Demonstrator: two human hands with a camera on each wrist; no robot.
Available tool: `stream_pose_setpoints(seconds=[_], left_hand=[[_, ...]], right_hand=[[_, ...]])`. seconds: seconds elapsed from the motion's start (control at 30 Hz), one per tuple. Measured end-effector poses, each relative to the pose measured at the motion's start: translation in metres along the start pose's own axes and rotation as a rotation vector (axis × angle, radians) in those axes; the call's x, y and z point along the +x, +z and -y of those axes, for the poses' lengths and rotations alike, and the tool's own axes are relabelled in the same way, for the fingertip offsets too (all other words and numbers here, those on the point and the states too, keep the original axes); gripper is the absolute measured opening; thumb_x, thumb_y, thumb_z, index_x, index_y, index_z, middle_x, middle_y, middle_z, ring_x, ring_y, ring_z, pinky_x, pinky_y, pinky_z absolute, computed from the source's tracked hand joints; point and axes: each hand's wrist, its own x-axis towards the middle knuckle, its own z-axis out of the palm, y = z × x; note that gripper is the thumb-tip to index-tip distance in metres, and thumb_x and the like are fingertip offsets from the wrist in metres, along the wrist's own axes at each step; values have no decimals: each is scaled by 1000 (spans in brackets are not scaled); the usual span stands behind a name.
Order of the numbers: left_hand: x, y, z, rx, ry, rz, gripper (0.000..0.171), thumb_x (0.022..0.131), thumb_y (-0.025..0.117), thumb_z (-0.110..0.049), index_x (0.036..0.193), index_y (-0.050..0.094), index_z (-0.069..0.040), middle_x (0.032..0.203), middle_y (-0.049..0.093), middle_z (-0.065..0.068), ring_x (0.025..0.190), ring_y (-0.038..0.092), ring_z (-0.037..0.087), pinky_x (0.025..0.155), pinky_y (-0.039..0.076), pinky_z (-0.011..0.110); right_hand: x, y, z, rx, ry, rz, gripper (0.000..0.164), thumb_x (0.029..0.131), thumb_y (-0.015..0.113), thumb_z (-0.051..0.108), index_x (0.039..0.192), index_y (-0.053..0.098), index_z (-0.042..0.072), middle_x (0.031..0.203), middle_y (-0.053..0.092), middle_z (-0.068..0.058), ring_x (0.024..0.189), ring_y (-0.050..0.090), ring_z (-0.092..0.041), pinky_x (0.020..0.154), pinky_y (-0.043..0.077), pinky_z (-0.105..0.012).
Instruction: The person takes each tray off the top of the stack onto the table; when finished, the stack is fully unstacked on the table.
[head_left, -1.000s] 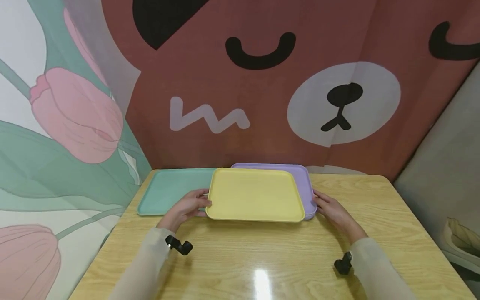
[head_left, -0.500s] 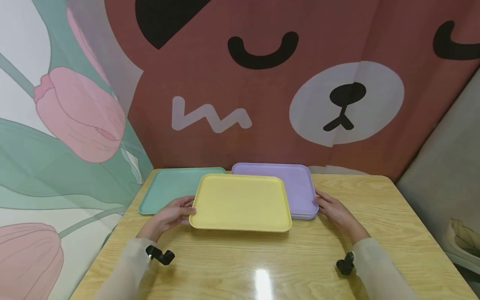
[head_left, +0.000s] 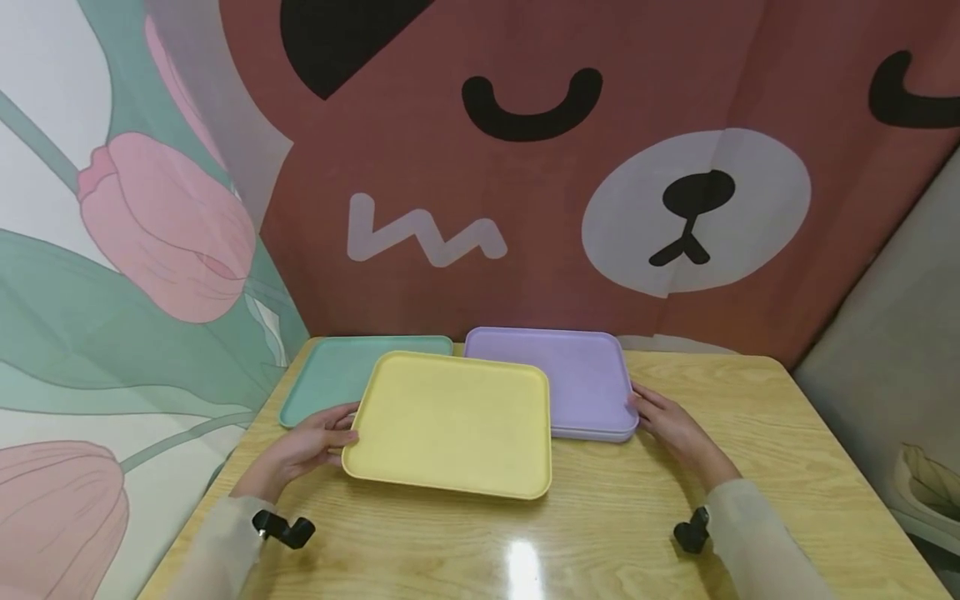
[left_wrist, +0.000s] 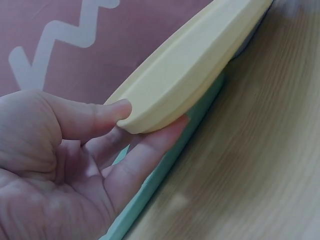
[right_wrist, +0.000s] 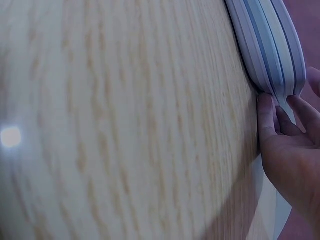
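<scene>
**Sliding the yellow tray clear of the stack**

My left hand (head_left: 311, 442) pinches the flat yellow plastic tray (head_left: 450, 423) by its near-left edge, thumb on top; I'd keep it level over the green plastic tray (head_left: 337, 375) beyond my fingers. My right hand (head_left: 663, 425), fingers loosely extended, steadies the stacked lilac plastic trays (head_left: 585, 379) on the wooden desk (head_left: 615, 533)

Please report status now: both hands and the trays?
Left hand grips yellow tray. Right hand touches purple stack. Yellow overlaps green tray.

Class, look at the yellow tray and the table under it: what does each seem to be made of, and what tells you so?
Yellow tray: probably moulded plastic, matt; even colour, rounded raised rim. Table: wood or wood-look laminate, glossy; grain lines and a bright light reflection.
</scene>
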Motion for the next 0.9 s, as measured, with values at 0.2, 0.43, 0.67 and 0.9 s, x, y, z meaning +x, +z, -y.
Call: stream_pose_setpoints(seconds=[0.2,0.43,0.67,0.9], left_hand=[[-22,-14,7,32,7,22,74,105,53,-10,160,5,4,153,46,13,110,68,23,86,60,45],[-52,-33,13,1,14,73,75,106,51,-8,159,-1,5,137,57,-13,112,67,26,86,60,48],[-78,-49,14,-27,31,121,68,107,46,-4,161,5,2,137,60,-14,113,67,27,86,60,47],[-103,-64,22,-67,40,172,57,108,39,-1,156,39,-32,138,60,-17,113,67,24,87,60,43]], right_hand=[[2,0,-3,7,12,-2,70,109,41,43,163,9,10,168,7,-21,149,24,-41,123,20,-53],[2,-1,-7,15,11,8,73,108,42,45,163,9,10,168,5,-19,151,22,-39,122,23,-51],[1,-3,-6,0,9,-1,72,108,42,45,163,9,11,169,5,-19,151,22,-38,122,23,-51],[0,0,-6,-12,32,-1,74,108,43,46,163,10,11,169,5,-18,152,20,-37,121,24,-51]])
